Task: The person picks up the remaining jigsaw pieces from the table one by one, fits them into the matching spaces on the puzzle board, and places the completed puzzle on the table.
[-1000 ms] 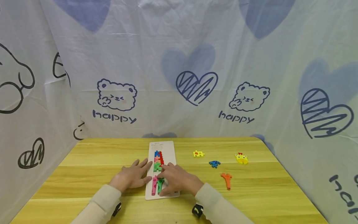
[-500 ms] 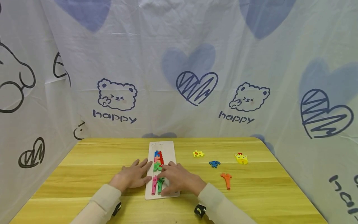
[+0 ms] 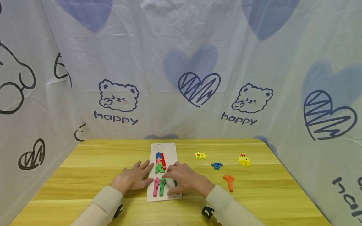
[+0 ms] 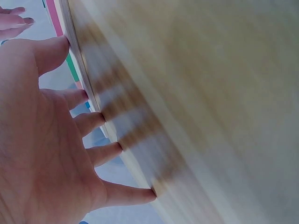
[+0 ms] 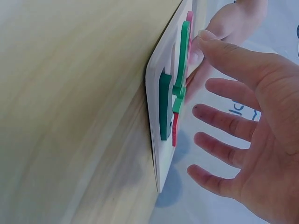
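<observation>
A white puzzle board point(image 3: 171, 147) lies on the wooden table, partly filled with coloured pieces. My left hand point(image 3: 134, 176) rests at its left edge, fingertips touching the rim. Over the board's right side hovers my right hand point(image 3: 188, 179), fingers loosely bent and holding nothing. Below it are a pink leg-shaped piece point(image 3: 156, 187), a green piece point(image 3: 161, 187) and a dark green piece point(image 5: 165, 106), mostly hidden by the hand in the head view. Blue, salmon and light green pieces point(image 3: 159, 169) fill the middle, with a red strip point(image 3: 163, 160) beside them.
To the right of the board lie a yellow puzzle piece point(image 3: 200, 155), a blue piece point(image 3: 217, 165), an orange piece point(image 3: 229, 182) and a yellow giraffe-head piece point(image 3: 244, 160). A printed cloth point(image 3: 158, 125) hangs behind the table.
My right hand has drawn back to the right from the green piece, uncovering more of it and the red strip's lower end. The left hand stays put.
</observation>
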Demonstrator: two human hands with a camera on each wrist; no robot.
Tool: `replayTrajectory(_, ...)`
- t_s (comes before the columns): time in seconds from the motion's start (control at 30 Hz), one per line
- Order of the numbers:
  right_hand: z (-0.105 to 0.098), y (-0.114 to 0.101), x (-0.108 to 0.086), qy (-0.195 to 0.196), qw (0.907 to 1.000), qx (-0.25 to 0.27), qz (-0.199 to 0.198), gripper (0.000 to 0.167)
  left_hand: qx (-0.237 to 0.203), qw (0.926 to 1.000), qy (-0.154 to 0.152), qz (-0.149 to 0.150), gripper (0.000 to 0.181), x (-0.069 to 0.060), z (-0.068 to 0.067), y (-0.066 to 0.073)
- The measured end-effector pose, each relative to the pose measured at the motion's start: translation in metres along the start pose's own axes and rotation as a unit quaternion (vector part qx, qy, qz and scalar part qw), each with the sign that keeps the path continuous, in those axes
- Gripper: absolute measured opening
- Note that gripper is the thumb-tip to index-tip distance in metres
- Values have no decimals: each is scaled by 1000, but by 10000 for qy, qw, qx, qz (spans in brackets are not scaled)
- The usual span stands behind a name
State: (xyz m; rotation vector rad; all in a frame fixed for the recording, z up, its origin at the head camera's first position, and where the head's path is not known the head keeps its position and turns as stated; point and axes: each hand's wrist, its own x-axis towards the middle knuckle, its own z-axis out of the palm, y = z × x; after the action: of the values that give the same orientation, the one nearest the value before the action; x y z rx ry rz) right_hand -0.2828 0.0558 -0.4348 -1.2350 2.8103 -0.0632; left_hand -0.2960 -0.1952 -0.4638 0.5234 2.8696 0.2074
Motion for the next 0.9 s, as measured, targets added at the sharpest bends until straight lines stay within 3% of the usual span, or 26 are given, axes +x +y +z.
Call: replayTrajectory(0.9,-7,28,-33,269,9995,-96,156,59,-55,10000,-22,-47,73,-1,0,2)
